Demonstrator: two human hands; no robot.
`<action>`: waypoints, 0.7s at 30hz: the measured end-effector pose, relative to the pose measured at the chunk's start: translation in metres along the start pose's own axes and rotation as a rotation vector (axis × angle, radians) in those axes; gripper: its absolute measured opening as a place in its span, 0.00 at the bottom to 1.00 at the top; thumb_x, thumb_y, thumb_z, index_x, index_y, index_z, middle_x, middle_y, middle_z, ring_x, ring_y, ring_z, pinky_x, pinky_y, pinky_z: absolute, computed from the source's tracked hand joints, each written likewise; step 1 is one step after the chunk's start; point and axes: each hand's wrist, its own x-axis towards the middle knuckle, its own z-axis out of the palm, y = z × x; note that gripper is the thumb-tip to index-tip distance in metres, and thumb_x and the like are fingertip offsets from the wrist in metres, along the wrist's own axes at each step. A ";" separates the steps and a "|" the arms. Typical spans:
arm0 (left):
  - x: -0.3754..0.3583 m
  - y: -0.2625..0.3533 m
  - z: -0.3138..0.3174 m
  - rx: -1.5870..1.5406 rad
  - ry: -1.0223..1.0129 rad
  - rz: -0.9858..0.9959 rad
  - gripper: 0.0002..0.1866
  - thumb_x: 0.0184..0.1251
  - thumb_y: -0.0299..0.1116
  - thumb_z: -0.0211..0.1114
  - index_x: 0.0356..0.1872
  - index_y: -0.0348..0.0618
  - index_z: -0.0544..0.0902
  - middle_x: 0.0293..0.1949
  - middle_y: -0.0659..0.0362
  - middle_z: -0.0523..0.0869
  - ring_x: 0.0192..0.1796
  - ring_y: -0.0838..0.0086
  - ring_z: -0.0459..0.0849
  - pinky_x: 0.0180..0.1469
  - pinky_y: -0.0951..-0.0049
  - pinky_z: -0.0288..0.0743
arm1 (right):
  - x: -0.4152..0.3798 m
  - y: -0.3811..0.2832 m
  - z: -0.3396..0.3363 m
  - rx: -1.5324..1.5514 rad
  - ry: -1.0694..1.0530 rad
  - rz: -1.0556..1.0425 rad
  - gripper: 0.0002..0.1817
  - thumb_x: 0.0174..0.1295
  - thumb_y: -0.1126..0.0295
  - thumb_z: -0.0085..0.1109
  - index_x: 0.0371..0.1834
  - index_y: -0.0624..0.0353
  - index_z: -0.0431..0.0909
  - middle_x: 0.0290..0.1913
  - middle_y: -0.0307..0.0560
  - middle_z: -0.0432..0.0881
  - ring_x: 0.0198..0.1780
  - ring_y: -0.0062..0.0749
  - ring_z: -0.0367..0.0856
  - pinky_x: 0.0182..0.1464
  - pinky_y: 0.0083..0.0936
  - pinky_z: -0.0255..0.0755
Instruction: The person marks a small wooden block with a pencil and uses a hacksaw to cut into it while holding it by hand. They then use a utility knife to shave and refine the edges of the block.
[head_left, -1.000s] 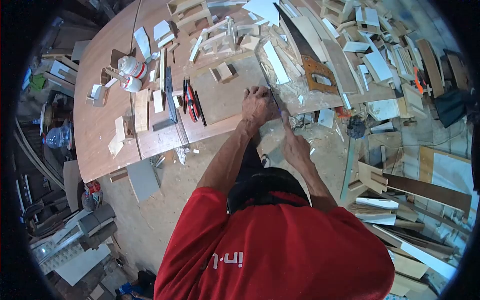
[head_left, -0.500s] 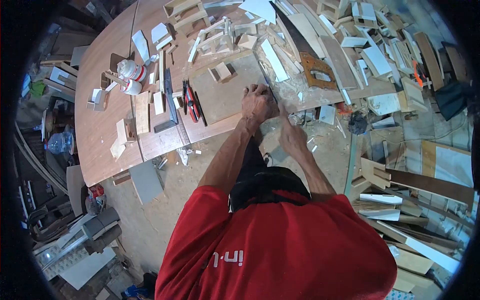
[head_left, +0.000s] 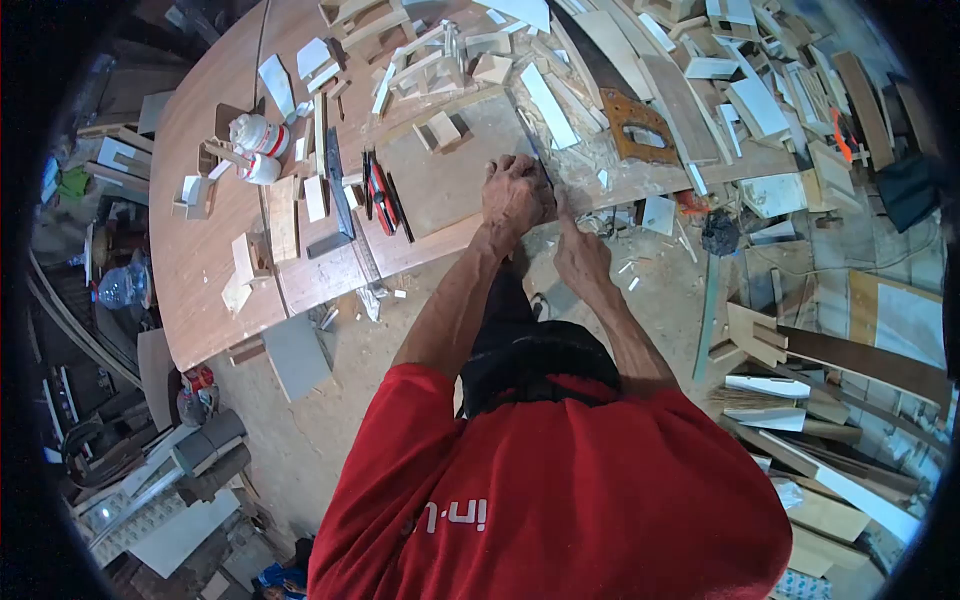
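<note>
My left hand [head_left: 514, 203] is closed, knuckles up, and presses down at the right edge of a flat board [head_left: 460, 180] near the table's front edge. What lies under its fingers is hidden. My right hand [head_left: 583, 258] is just right of it, past the table edge, with the index finger stretched forward and the other fingers curled. Whatever it grips is hidden; a thin dark edge shows between the hands. A small wooden block piece [head_left: 439, 132] sits on the board. Left of the board lie a red and black tool [head_left: 381, 198] and dark pens or pencils [head_left: 400, 208].
A wooden-handled handsaw [head_left: 640, 128] lies right of the board among offcuts and shavings. White glue bottles [head_left: 260, 140] and a metal square [head_left: 338, 185] are on the left of the table [head_left: 200, 270]. Wood scraps [head_left: 790, 400] are stacked at the right.
My right hand has shifted slightly forward and left, and is less blurred. My left hand keeps its place on the board. The view has moved a little.
</note>
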 end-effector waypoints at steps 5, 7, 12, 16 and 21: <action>0.003 -0.006 0.004 0.004 0.053 0.028 0.16 0.41 0.40 0.73 0.34 0.49 0.87 0.44 0.60 0.81 0.51 0.60 0.76 0.54 0.60 0.73 | -0.016 0.000 -0.010 0.038 -0.045 0.055 0.40 0.61 0.76 0.45 0.77 0.45 0.44 0.19 0.65 0.76 0.23 0.63 0.78 0.28 0.53 0.68; 0.004 0.001 -0.003 -0.043 0.000 -0.012 0.13 0.47 0.35 0.66 0.36 0.44 0.86 0.42 0.59 0.81 0.52 0.62 0.76 0.54 0.57 0.68 | 0.003 0.003 -0.006 -0.022 -0.041 0.015 0.46 0.55 0.78 0.51 0.78 0.47 0.42 0.18 0.59 0.77 0.23 0.56 0.79 0.29 0.45 0.72; 0.004 -0.001 -0.001 0.002 0.043 -0.007 0.13 0.45 0.36 0.69 0.34 0.46 0.86 0.43 0.60 0.81 0.52 0.61 0.76 0.53 0.58 0.71 | -0.021 0.008 -0.001 0.030 0.015 -0.011 0.46 0.55 0.79 0.50 0.78 0.49 0.42 0.19 0.60 0.77 0.23 0.57 0.79 0.28 0.47 0.70; 0.004 -0.005 0.006 0.014 0.070 0.032 0.15 0.42 0.39 0.72 0.34 0.49 0.87 0.44 0.60 0.81 0.52 0.59 0.76 0.54 0.60 0.73 | -0.010 -0.001 -0.009 0.004 -0.001 0.018 0.40 0.60 0.76 0.46 0.77 0.48 0.44 0.19 0.64 0.77 0.24 0.60 0.80 0.29 0.51 0.70; 0.004 -0.004 -0.001 -0.017 0.005 0.017 0.16 0.44 0.40 0.72 0.36 0.48 0.87 0.47 0.56 0.81 0.55 0.57 0.75 0.57 0.55 0.71 | -0.007 -0.011 -0.026 -0.044 -0.153 0.109 0.47 0.54 0.77 0.51 0.78 0.47 0.41 0.26 0.64 0.82 0.27 0.57 0.82 0.33 0.51 0.74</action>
